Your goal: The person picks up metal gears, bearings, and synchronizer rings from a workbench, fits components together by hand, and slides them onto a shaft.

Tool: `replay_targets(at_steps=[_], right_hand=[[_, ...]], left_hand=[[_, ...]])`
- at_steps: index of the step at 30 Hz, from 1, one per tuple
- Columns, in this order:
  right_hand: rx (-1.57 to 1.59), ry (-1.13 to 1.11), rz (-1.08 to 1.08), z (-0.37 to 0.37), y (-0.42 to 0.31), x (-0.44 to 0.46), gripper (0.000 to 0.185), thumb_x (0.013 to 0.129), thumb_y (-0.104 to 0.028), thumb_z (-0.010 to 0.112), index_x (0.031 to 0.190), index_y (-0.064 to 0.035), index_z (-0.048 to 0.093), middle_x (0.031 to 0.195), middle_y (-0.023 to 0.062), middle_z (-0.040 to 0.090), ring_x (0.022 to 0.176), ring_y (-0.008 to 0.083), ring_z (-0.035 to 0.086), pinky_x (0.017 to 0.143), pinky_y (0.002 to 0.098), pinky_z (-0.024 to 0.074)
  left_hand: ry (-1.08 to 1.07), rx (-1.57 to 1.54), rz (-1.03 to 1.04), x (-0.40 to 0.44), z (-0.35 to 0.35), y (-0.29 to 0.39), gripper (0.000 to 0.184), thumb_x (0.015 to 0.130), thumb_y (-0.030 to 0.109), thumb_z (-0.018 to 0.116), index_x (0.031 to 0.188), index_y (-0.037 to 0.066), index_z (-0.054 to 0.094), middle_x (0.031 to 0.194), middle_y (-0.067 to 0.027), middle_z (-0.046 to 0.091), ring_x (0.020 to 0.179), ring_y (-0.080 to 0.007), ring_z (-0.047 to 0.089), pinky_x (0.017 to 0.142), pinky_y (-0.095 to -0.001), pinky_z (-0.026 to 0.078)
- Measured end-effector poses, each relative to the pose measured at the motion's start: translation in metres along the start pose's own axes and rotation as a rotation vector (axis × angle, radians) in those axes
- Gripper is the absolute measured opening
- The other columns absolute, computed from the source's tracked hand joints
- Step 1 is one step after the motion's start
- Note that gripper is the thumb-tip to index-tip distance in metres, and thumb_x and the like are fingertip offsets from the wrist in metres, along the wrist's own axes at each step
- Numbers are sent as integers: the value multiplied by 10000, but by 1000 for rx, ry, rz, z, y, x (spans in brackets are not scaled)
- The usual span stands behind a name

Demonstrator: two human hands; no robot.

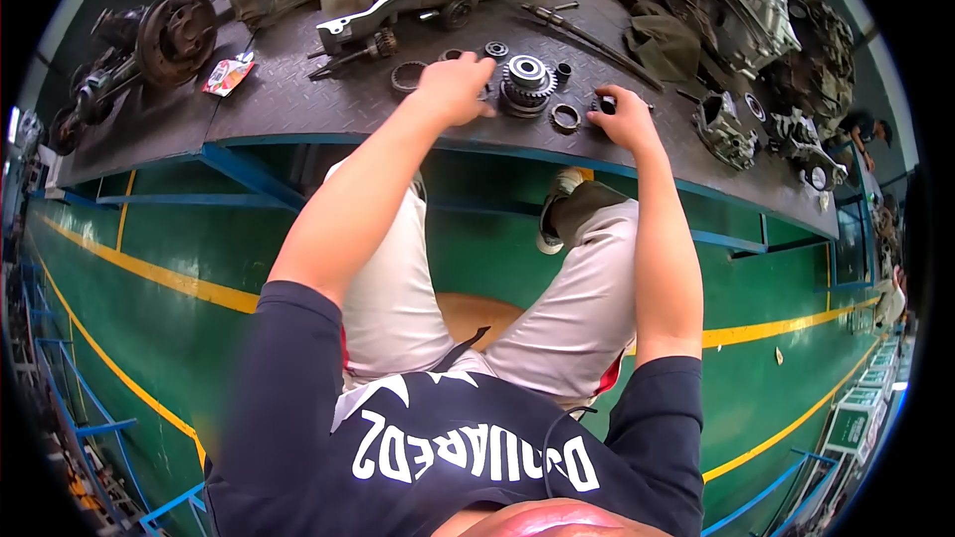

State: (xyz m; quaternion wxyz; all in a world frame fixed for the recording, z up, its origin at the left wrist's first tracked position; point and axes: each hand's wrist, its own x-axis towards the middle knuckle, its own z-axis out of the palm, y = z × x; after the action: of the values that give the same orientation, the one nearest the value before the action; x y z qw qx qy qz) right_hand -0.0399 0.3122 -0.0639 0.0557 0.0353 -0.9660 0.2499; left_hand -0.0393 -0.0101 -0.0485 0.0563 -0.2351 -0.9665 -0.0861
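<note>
On the metal bench, a gear assembly (527, 87) stands upright between my two hands. My left hand (456, 89) is just left of it, thumb and index finger spread, with a toothed ring (407, 77) beside the wrist. What lies under its palm is hidden. My right hand (623, 117) has thumb and fingers curled round a small dark part (605, 102), partly covered by the fingers. An upright ring (565, 118) sits between the assembly and my right hand. Behind are a small bearing (496, 50) and a dark sleeve (564, 71).
Long shafts (595, 42) and a cloth (665, 44) lie behind my right hand. Large metal housings (731, 5) stand at the right. A cast housing (398, 10), a brake drum assembly (176, 40) and a red-white packet (228, 75) are at the left. A person (863, 131) is at far right.
</note>
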Motion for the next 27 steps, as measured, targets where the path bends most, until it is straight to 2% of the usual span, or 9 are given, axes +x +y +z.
replay_targets(at_steps=[5,6,9,11,13,15,17,21,27], right_hand=[[70,70,8,-2,-2,-2,525,797,-206,848,1282,-54,715,1257,245,708,1174,387,681,1036,418,524],[72,66,13,-4,-2,-2,528,802,-206,849,1287,-52,710,1251,251,708,1179,394,678,1036,423,521],[78,107,21,-7,-2,-8,519,815,-185,841,1300,-59,707,1246,241,713,1185,386,678,1036,415,523],[82,97,-12,-5,8,-8,513,820,-176,837,1302,-61,707,1252,233,714,1183,381,680,1040,413,522],[87,91,-15,-5,16,-9,508,823,-169,835,1302,-61,706,1259,226,714,1186,377,680,1045,411,521],[88,73,-8,-6,11,-10,504,825,-164,834,1301,-60,705,1266,218,713,1192,372,679,1051,409,520],[100,76,-1,-6,10,-11,497,822,-163,831,1290,-54,706,1257,208,719,1187,364,680,1045,403,521],[85,78,-38,1,12,-9,498,813,-162,816,1285,-49,702,1249,200,722,1167,358,682,1026,398,522],[42,28,0,-5,2,-7,503,822,-156,827,1301,-61,707,1286,197,713,1197,345,680,1056,398,521]], left_hand=[[153,-127,-62,12,-18,8,603,800,369,857,1301,156,598,1211,-141,643,1148,-355,655,952,-463,542],[193,-146,-77,11,-26,5,631,798,387,867,1325,165,602,1281,-140,632,1203,-347,636,993,-460,532],[503,-159,-114,-1,-47,-14,573,779,397,879,1249,146,668,1200,-134,690,1138,-342,679,941,-457,561],[506,-150,-159,-22,-66,-30,555,770,381,885,1231,140,692,1170,-138,720,1100,-331,701,936,-440,567],[362,-195,-250,-45,-64,-53,543,740,293,906,1215,122,706,1198,-139,733,1122,-307,704,966,-419,558],[65,-182,-365,-67,-65,-71,542,706,178,918,1200,97,710,1228,-139,736,1142,-293,703,986,-404,551],[14,-247,-351,-84,-59,-93,559,668,119,934,1180,78,712,1223,-133,738,1156,-294,699,988,-402,549],[57,-246,-397,-100,-55,-117,537,705,80,904,1199,73,695,1203,-126,743,1174,-296,691,1002,-394,543],[119,-263,-304,-113,-55,-128,517,730,74,885,1205,50,683,1198,-137,739,1165,-296,691,1012,-386,535]])
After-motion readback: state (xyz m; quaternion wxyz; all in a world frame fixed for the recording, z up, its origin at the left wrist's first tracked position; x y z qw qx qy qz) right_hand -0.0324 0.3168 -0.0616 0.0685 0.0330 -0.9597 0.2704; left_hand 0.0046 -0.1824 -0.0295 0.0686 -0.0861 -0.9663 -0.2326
